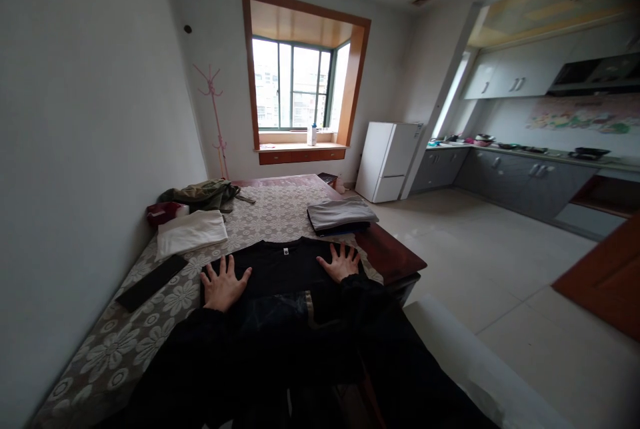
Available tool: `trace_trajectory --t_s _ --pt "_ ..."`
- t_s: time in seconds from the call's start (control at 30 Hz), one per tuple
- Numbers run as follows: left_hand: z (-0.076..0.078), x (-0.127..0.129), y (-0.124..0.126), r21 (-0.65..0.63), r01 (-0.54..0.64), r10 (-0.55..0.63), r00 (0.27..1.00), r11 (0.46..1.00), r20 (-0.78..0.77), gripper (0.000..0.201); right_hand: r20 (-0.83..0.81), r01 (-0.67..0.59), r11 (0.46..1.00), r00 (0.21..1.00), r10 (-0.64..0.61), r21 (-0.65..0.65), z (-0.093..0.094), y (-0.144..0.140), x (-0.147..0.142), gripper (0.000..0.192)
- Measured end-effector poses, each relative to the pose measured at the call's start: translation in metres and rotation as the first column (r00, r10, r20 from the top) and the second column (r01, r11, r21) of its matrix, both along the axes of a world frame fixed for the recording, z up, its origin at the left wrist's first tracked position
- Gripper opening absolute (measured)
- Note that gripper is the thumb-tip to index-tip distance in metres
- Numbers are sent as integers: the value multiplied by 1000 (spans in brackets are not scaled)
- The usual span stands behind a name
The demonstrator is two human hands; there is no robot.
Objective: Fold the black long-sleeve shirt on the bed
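A black shirt point(280, 269) lies flat on the near part of a table point(395, 259), collar toward the far side, a small white label showing at the neck. The left hand point(223, 284) rests palm down on the shirt's left shoulder area, fingers spread wide, holding nothing. The right hand point(341, 262) rests palm down on the shirt's right shoulder area, fingers likewise spread wide, holding nothing. Both arms are in dark sleeves that cover the shirt's near portion.

The table carries a lace cloth point(275, 212) with a flower pattern; bare reddish wood shows at its right edge. Just beyond the right hand sits a folded grey garment point(341, 214), stacked on something darker. To the left of the shirt, a folded white garment point(190, 232) lies near the wall, with a flat black object point(151, 282) nearer on the same side; what it is cannot be told. Farther along the left lie a crumpled green garment point(203, 194) and a red item point(163, 211) beside it.

Beyond the table stand a pink coat stand point(216, 119) and a wood-framed window point(295, 86). A white fridge point(387, 161) stands to the right, with grey kitchen cabinets point(520, 179) well apart on the far right.
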State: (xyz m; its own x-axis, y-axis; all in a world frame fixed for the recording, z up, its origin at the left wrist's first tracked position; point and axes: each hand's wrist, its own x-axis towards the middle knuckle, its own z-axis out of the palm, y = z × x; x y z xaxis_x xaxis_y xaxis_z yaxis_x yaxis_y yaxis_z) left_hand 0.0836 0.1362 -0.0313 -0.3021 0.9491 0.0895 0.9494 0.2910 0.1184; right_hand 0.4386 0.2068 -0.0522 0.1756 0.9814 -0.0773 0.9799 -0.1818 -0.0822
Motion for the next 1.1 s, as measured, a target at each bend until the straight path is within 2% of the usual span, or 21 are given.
trace_trajectory --t_s 0.2,0.37,0.67,1.1 --pt "3 1 8 -39 -7 7 1000 999 -5 98 4 -16 1000 1000 16 12 -1 -1 0 98" --pt "-1 1 12 -2 -19 19 1000 1000 -8 100 1 -22 1000 1000 22 13 0 -1 0 99" --pt "-5 -7 21 -10 7 -7 1000 1000 11 107 9 -43 999 999 43 24 0 2 2 100" --pt "-7 -7 20 12 9 -10 1000 1000 21 107 16 -33 999 999 33 9 1 2 3 99"
